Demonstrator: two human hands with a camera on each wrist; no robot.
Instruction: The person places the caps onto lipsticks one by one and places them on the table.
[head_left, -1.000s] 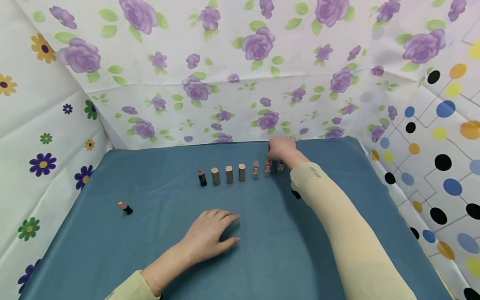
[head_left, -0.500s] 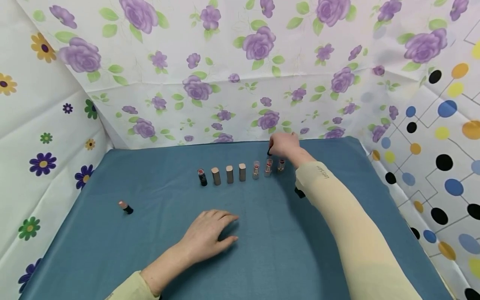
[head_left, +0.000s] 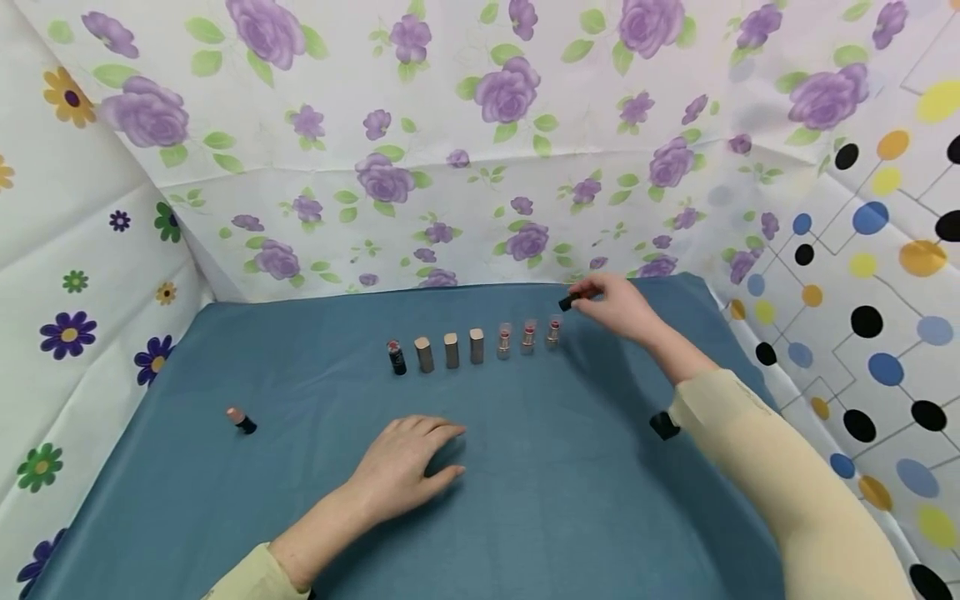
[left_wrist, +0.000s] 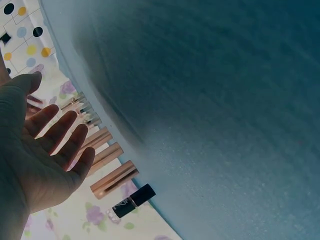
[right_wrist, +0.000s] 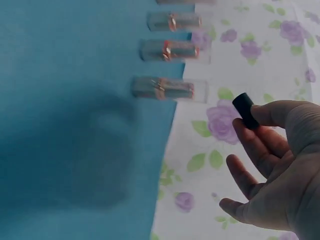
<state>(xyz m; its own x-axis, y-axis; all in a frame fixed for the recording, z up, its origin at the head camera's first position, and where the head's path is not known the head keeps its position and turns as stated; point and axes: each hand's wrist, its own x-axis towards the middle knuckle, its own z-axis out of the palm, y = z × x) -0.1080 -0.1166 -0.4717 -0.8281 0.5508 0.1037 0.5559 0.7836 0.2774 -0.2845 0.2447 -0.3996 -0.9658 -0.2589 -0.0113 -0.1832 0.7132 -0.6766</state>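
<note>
My right hand (head_left: 617, 310) pinches a small black lipstick (right_wrist: 244, 110) between thumb and fingers, above the back of the table. Its far end is hidden by the fingers. Just left of that hand stand three clear-cased lipsticks (head_left: 553, 332) with reddish middles, the right end of an upright row. Farther left come three metallic tan lipsticks (head_left: 452, 351), then a black lipstick with a clear, reddish top (head_left: 397, 357). My left hand (head_left: 405, 462) hovers or rests low over the cloth before the row, fingers spread and holding nothing; in the left wrist view its palm shows.
A pink-topped black lipstick (head_left: 242, 420) is at the left, apart from the row. Blue cloth (head_left: 540, 492) covers the table. Flower-patterned sheeting (head_left: 465, 208) rises behind it, and a dotted sheet (head_left: 870, 350) hangs at the right.
My right hand has moved right, away from behind the clear lipsticks, carrying the black lipstick. All three clear ones now show fully. The left hand has stayed almost still; the view has shifted slightly.
</note>
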